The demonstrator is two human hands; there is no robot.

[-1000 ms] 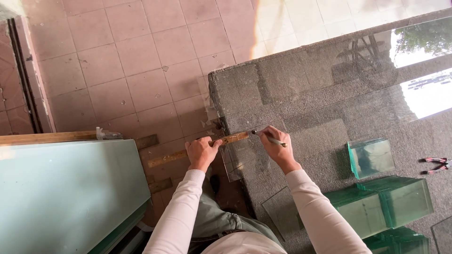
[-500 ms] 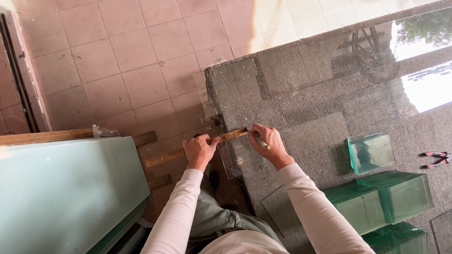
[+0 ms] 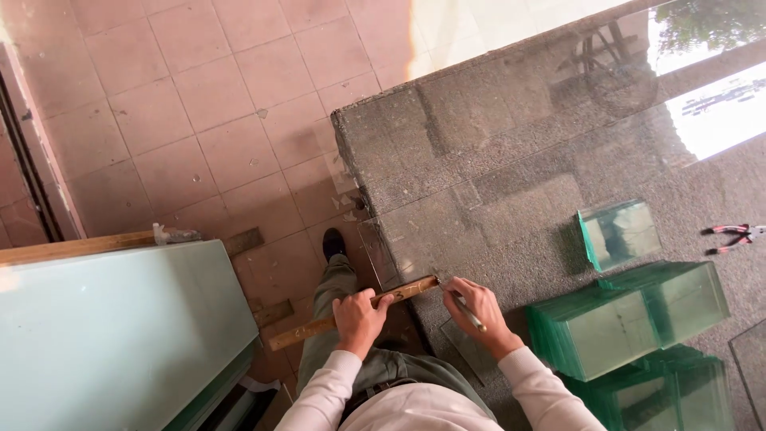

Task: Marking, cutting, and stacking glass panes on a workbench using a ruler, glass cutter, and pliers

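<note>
Left hand (image 3: 359, 318) clamped on wooden ruler (image 3: 351, 312), right hand (image 3: 477, 310) gripping glass cutter (image 3: 465, 307) at glass sheet (image 3: 415, 239) near edge on bench (image 3: 511, 160); cut pieces (image 3: 622, 319) stacked, sheet not yet snapped.

The counter (image 3: 519, 152) fills the upper right of the frame, the tiled floor (image 3: 183, 104) the upper left. A wooden ruler (image 3: 351, 312) crosses the counter's near corner at centre. Stacked glass pieces (image 3: 630, 315) sit at lower right, pliers (image 3: 734, 238) at the right edge. A large panel (image 3: 112, 335) lies at lower left.
</note>
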